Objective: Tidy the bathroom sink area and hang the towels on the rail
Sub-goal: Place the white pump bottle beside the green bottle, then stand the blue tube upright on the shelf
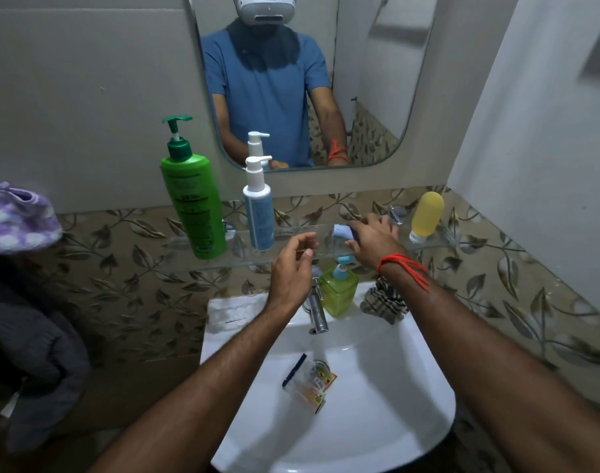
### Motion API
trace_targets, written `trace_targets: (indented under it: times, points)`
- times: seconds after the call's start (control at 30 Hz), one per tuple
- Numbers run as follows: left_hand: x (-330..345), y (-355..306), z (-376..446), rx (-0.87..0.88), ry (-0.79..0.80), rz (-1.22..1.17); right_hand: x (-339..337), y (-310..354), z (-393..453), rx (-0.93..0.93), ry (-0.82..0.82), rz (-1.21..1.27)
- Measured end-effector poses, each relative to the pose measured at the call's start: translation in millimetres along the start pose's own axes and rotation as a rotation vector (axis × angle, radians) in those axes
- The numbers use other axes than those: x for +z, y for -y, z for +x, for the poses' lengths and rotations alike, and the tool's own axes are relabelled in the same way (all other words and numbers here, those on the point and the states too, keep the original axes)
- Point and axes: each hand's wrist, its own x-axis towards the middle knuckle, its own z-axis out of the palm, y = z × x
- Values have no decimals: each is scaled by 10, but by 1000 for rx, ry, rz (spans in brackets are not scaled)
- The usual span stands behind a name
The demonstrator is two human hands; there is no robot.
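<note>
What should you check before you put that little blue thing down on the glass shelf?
1. Right hand grips the small blue item: ok.
2. Left hand holds nothing, fingers loosely curled: ok.
3. Bare spot on the glass shelf under the item: cannot tell, hand covers it.
4. White pump bottle and yellow bottle stand apart from the hand: ok.
5. Sink tidy: not ok, a clear packet lies in it.

Mirror (360, 80) on wall; leaf-patterned tiles (121, 285) below; tap (317, 312) over basin.
</note>
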Motion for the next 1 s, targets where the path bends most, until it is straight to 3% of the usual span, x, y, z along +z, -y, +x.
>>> trace_targets:
  times: [0.1,0.23,0.3,1.0]
  points:
    - [-27,31,-48,-25,-32,-40,38,168,45,-68,-41,115]
    - [-105,66,-79,-17,-77,-46,-26,484,132,-61,-121,625]
    - [-153,81,-98,-21,-85,-50,-48,611,159,-19,-127,724]
    - [-290,186,-230,-60,-68,-92,151,845,178,84,-99,732]
